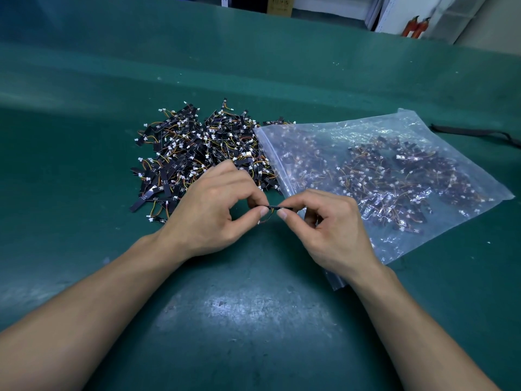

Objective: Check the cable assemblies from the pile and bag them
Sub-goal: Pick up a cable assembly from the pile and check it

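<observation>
While both hands pinch it, one cable assy (273,207) sits between the fingertips over the mat: a thin black strip w/ orange-yellow wires and a white plug curling beneath. L hand (214,206) clamps thumb + forefinger on its left end, other fingers curled loosely, touching nothing. R hand (328,227) clamps thumb + forefinger on the right end, remaining fingers bent toward the palm. Pile (203,156) of like assys lies near, at 11 o'clock from the held one. Clear zip bag (411,122), holding many more, lies flat at 2 o'clock, zip edge touching the pile, R wrist over its near corner. Green mat (253,320) lies under all. Black strap (479,133) lies at 3 o'clock from the bag's far corner.
</observation>
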Tool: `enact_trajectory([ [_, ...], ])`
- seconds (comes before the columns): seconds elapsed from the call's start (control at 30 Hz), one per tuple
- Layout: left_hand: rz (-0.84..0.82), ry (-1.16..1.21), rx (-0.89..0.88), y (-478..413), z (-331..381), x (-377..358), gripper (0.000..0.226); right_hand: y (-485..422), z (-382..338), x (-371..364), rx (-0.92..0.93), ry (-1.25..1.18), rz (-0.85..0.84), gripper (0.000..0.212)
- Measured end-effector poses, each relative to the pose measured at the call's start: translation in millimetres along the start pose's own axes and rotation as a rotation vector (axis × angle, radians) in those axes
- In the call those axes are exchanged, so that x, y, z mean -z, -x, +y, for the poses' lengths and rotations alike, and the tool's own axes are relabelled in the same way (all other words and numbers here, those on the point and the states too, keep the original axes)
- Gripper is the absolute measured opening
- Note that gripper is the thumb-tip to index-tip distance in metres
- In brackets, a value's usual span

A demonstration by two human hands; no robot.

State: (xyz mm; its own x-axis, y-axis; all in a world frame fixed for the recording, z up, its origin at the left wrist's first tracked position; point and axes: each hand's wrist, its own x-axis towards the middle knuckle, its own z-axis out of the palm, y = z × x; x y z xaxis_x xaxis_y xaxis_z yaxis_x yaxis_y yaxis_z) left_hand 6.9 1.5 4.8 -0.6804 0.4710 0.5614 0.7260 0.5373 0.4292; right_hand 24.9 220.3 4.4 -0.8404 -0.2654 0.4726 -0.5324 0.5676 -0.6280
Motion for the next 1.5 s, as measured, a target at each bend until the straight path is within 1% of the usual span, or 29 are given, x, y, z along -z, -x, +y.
enact_trajectory([
  [0.37, 0.019, 0.011, -0.027, -0.1, -0.4, 0.4, 0.009, 0.3, -2.2, 0.4, 0.018, -0.016, 0.029, 0.004],
  [0.6, 0.012, 0.021, -0.011, 0.2, -0.9, 0.7, 0.010, -0.5, -0.7, 0.7, 0.044, 0.001, 0.017, 0.002],
  [0.73, 0.003, 0.006, -0.023, -0.2, -0.9, 0.2, 0.011, 0.3, -2.2, 0.6, 0.029, -0.020, 0.014, 0.001],
  [0.83, 0.001, -0.004, -0.031, 0.0, -0.9, 1.0, 0.011, 1.0, -3.1, 0.6, 0.003, 0.005, 0.017, 0.010],
  [0.9, 0.000, -0.005, -0.031, -0.3, -0.9, 1.5, 0.011, 1.3, -2.6, 0.9, -0.001, 0.003, 0.014, 0.012],
  [1.07, 0.001, 0.007, -0.029, -0.8, -0.7, 0.9, 0.011, 0.5, 0.4, -0.1, 0.028, -0.008, -0.009, 0.002],
  [1.23, -0.010, 0.021, -0.013, 0.4, 0.5, 0.3, 0.010, 0.3, 2.1, 0.4, 0.036, -0.010, -0.017, 0.002],
  [1.4, -0.011, 0.006, -0.027, -0.2, -0.5, 0.7, 0.011, 0.8, 1.7, -0.3, 0.013, -0.013, -0.020, 0.003],
  [1.5, -0.009, -0.002, -0.026, 0.1, -0.8, 0.6, 0.011, 2.0, 1.4, -1.2, -0.010, -0.015, -0.015, 0.009],
])
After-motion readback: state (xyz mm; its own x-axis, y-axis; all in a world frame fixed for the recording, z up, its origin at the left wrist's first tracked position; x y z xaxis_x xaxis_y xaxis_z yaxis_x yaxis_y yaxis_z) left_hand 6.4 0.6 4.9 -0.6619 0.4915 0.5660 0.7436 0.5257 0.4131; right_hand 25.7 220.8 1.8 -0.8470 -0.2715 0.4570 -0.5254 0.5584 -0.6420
